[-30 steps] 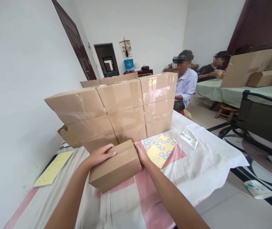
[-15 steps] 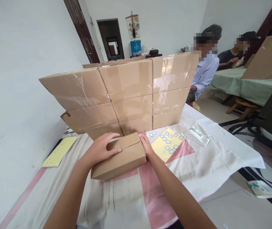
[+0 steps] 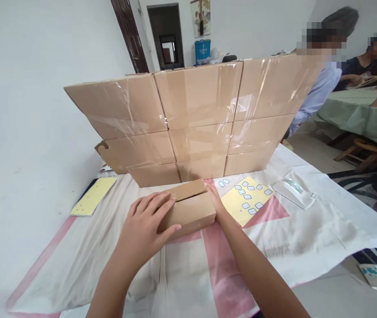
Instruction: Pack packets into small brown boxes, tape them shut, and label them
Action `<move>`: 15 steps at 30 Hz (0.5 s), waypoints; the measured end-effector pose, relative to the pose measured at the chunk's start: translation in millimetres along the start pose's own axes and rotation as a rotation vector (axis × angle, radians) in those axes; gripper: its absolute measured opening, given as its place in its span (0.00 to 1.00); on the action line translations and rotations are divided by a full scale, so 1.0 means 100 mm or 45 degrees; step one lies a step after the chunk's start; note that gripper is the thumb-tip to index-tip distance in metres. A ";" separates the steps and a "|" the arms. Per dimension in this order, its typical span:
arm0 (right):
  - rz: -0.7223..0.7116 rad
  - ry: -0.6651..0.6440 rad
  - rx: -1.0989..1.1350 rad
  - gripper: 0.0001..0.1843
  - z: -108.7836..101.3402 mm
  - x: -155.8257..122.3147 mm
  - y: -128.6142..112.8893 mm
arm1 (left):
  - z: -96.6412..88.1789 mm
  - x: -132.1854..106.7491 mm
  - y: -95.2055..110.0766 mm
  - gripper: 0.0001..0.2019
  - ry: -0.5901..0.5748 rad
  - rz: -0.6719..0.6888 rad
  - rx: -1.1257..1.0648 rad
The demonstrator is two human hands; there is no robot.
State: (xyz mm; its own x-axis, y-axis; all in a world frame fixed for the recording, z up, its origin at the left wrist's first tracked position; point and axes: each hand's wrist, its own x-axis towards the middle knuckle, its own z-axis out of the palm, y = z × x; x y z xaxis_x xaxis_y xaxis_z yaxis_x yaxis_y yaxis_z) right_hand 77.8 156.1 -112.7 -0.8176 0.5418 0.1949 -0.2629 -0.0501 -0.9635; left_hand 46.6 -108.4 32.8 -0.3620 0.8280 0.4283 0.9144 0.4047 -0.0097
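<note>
A small closed cardboard box [image 3: 191,214] lies on the cloth-covered table in front of me, a dark slit showing between its top flaps. My left hand [image 3: 152,221] grips its left end, fingers bent over the top and thumb along the near side. At the right end, my right hand [image 3: 213,198] presses against the box, its fingers partly hidden behind the corner. Beside that hand lies a yellow sheet [image 3: 231,207] bearing several small blue-edged white stickers or labels.
A wall of taped cardboard boxes [image 3: 201,101] stands behind the small box. On the right is a white tape dispenser [image 3: 294,192]; on the left, another yellow sheet [image 3: 94,196]. One person in a light shirt [image 3: 319,90] and another in dark clothing sit beyond, near a green-covered table [image 3: 350,117].
My left hand has shifted from the box's top to its left end, with the thumb now on the near side. The slit between the flaps looks darker. The camera view has moved too.
</note>
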 end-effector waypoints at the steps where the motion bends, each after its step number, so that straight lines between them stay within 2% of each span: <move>1: 0.004 -0.002 0.001 0.21 0.00 0.00 0.01 | 0.00 -0.01 0.02 0.26 0.013 0.006 0.019; 6: -0.007 0.001 -0.003 0.19 0.01 -0.03 -0.04 | -0.03 -0.07 0.07 0.28 0.071 0.042 0.082; 15: -0.001 0.021 -0.021 0.20 0.02 -0.05 -0.11 | -0.05 -0.13 0.12 0.23 0.170 -0.035 0.096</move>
State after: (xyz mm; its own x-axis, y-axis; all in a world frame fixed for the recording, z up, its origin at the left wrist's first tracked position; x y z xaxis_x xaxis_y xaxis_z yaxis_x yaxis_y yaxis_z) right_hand 83.8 152.2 -103.2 -0.8089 0.5554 0.1929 -0.2552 -0.0361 -0.9662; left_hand 62.8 -115.9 31.8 -0.3550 0.7591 0.5457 0.8863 0.4590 -0.0618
